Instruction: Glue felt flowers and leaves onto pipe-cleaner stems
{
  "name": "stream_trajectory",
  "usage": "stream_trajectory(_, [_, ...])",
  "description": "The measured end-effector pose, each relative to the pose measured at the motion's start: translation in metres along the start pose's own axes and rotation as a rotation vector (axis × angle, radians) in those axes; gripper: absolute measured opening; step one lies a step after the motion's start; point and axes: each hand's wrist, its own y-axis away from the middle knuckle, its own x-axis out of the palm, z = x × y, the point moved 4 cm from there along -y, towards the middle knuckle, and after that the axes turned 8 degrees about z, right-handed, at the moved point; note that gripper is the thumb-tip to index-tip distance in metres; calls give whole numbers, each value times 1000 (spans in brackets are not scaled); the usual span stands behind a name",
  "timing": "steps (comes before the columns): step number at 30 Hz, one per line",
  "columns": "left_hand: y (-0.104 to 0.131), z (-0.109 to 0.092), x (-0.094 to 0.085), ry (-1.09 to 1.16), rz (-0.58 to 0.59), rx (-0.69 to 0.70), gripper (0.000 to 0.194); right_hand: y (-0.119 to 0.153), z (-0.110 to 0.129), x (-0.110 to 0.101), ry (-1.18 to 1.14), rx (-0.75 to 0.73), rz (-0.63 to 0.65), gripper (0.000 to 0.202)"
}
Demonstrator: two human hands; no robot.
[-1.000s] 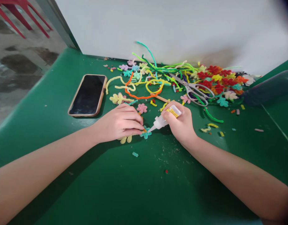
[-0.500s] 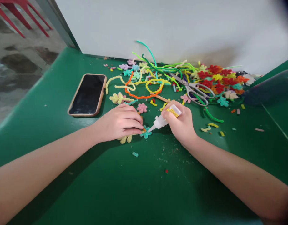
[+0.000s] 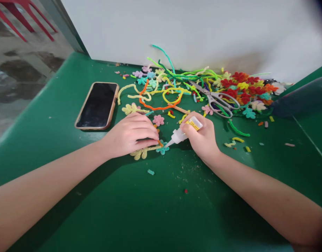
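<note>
My right hand (image 3: pixel 201 136) grips a small white glue bottle (image 3: pixel 179 135), tilted so its nozzle tip touches or hovers at the centre of a turquoise pipe-cleaner flower (image 3: pixel 163 148). Palm down, my left hand (image 3: pixel 133 134) has its fingers bent and close together over several flowers. An orange stem (image 3: pixel 160 143) sticks out at its fingertips and reaches the turquoise flower; its other end is hidden. A cream flower (image 3: pixel 140 154) shows below that hand, with its stem running to the turquoise flower. A pink flower (image 3: pixel 158 120) lies just above.
A phone (image 3: pixel 98 105) lies to the left. Scissors (image 3: pixel 215 99) rest among pipe cleaners (image 3: pixel 181 75) at the back, beside a pile of coloured flowers (image 3: pixel 247 87). Cut scraps (image 3: pixel 238 140) are scattered at the right. A dark bottle-like object (image 3: pixel 299 98) lies at the right edge.
My left hand has shifted slightly left and back, showing more of the cream stem and orange stem. My right hand and the glue bottle have hardly moved.
</note>
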Motion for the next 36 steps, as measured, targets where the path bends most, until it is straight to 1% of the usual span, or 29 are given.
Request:
stream_trajectory(3, [1,1,-1,7,-38,-21,9,0,0,0,-4,1,0,10])
stream_trajectory(10, [2,0,4,1,50,49,12,1,1,0,-5,5,-9,9])
stream_trajectory(14, [2,0,4,29,61,46,17,0,1,0,-25,1,-9,10])
stream_trajectory(23, [1,1,6,25,66,41,15,0,0,1,-13,6,-11,9])
stream_trajectory(25, [1,0,6,39,55,44,15,1,1,1,-12,2,-10,9])
stream_trajectory(27, [0,0,4,42,16,27,14,0,1,1,-13,-2,-8,9])
stream_trajectory(31, [1,4,-2,3,-83,-74,8,0,0,0,-11,-9,-2,10])
stream_trajectory(33, [1,6,-3,-7,-96,-100,8,0,0,0,-10,-10,-1,10])
stream_trajectory(36, [1,7,-1,-23,-75,-92,8,0,0,0,-12,-8,-3,9])
